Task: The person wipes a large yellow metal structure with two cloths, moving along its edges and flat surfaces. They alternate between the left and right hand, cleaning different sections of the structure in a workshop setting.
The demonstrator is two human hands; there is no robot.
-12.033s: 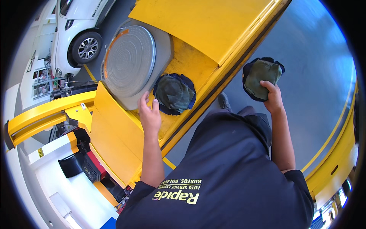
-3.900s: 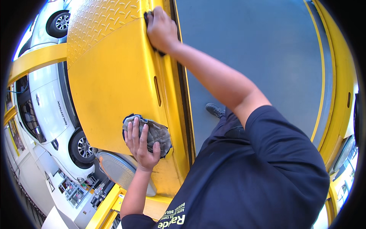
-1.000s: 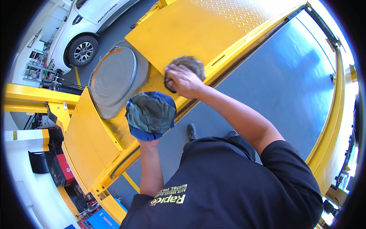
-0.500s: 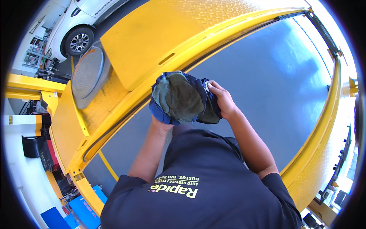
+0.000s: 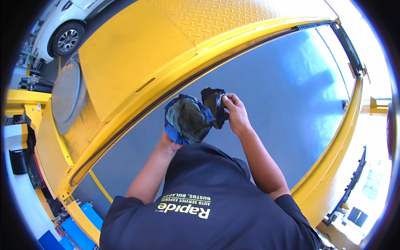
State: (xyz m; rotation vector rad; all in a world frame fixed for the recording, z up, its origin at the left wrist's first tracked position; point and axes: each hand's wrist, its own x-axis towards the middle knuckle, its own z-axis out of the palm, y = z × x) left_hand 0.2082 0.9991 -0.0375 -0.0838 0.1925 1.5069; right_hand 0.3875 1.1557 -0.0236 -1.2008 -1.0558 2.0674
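Note:
A round, layered bundle of cloth rags (image 5: pixel 189 120), dark green in the middle with blue ragged edges, rests in my left hand (image 5: pixel 170 142). Most of the fingers of that hand are hidden beneath the cloth. Just to the right, my right hand (image 5: pixel 237 113) pinches a smaller dark rag (image 5: pixel 211 100) with a bluish-white edge between thumb and fingers. The lower part of this rag comes close to the bundle's right edge; whether the two touch I cannot tell.
A yellow lift platform (image 5: pixel 129 54) with tread plate runs diagonally ahead, bearing a round grey turntable plate (image 5: pixel 66 92). Another yellow runway (image 5: pixel 318 196) lies at the right. Grey-blue floor (image 5: pixel 283 83) shows between them. A white vehicle (image 5: pixel 54 25) stands far left.
My right hand has drawn the dark rag away from the bundle, up and to the right, opening a gap at the top. The surroundings have shifted left in view.

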